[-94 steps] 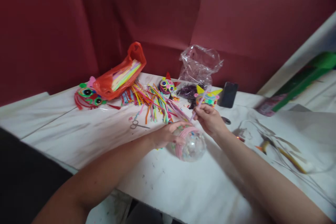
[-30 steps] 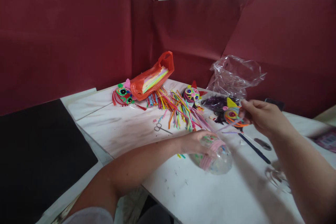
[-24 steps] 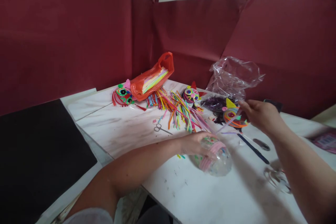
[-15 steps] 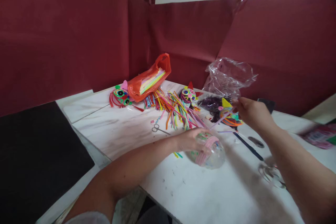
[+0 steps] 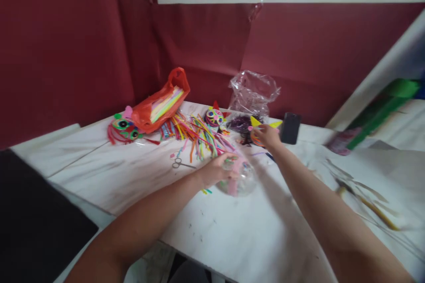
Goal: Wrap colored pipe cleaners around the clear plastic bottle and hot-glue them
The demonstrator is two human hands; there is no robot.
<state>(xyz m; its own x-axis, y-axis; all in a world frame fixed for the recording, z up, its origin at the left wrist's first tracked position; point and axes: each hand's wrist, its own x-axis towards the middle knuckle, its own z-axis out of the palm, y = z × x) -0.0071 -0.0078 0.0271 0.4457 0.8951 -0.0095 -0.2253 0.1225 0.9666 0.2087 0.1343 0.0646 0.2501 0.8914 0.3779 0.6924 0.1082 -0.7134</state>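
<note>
My left hand [image 5: 215,170] grips a clear plastic ball [image 5: 239,180] partly wrapped in pink pipe cleaner, resting on the white table [image 5: 232,234]. My right hand [image 5: 268,135] is stretched forward to the far side, fingers closed beside a small round craft face with yellow ears [image 5: 260,129]. A thin purple pipe cleaner seems to run from that hand toward the ball, but it is blurred. A pile of coloured pipe cleaners [image 5: 195,132] lies just beyond my left hand.
Small scissors [image 5: 179,164] lie left of the ball. An orange bag of foam sheets [image 5: 159,101], two more craft faces [image 5: 123,126] [image 5: 214,117], a clear plastic bag [image 5: 253,93] and a black phone [image 5: 290,127] sit at the back. Tools and wires [image 5: 361,199] lie at right.
My right hand has moved forward, away from the ball toward the yellow-eared craft face. The left hand stays on the ball. The view has swung to the right.
</note>
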